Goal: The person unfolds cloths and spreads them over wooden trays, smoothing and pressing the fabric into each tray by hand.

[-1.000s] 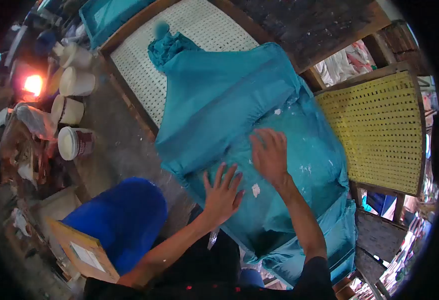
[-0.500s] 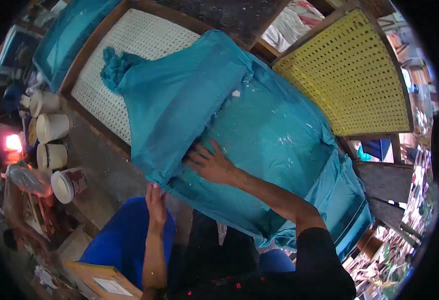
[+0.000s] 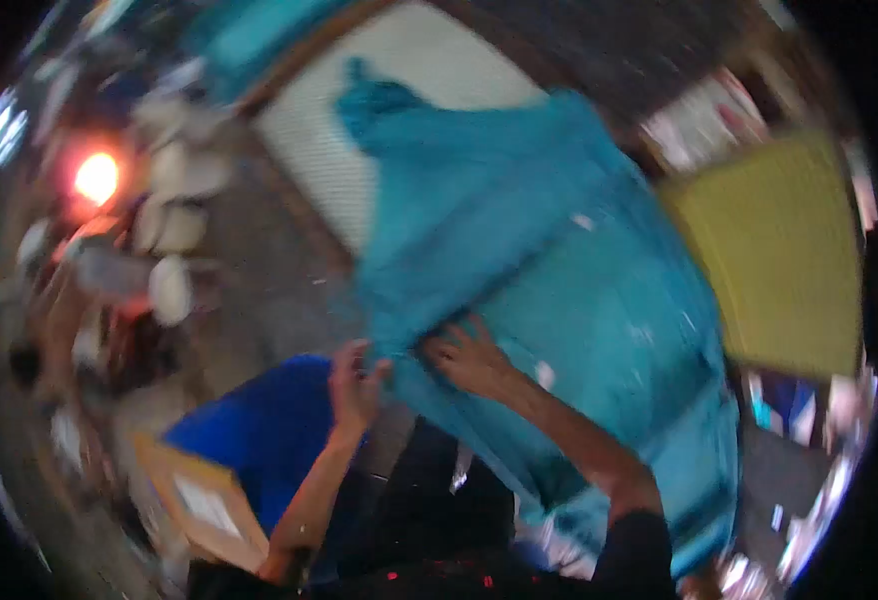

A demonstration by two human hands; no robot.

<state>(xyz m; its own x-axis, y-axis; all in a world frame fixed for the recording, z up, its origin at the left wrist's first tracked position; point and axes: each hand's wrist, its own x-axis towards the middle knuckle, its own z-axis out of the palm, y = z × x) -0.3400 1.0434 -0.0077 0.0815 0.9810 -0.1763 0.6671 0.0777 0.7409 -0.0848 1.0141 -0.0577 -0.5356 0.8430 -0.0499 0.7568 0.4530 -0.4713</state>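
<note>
In the head view, a broad teal fabric sheet (image 3: 599, 290) lies partly over a pale, brown-framed rectangular tray (image 3: 331, 195), its far part looking folded, the nearer part not yet. Right hand (image 3: 467, 358) meets the fold, left hand (image 3: 357, 390) its edge; whether either grips, I can't tell.

- Cloth (image 3: 609, 260): teal all over, deeper blue-green along the folded band, with scattered whitish marks
- Sheet (image 3: 319, 150) under the cloth: white, with a faint fine grid – softened by blur
- Frame (image 3: 304, 215) around that sheet: dark brown
- Panel (image 3: 789, 270) on the right: mustard yellow, its surface pattern too blurred to read
- Barrel (image 3: 269, 430): strong plain blue
- Board (image 3: 239, 545): orange-tan, bearing a white paper (image 3: 207, 503)
- Buckets (image 3: 171, 290): creamy white
- Light (image 3: 97, 178): pale yellow-white centre – orange-red glow around it
- Sleeve (image 3: 644, 555): plain black
</note>
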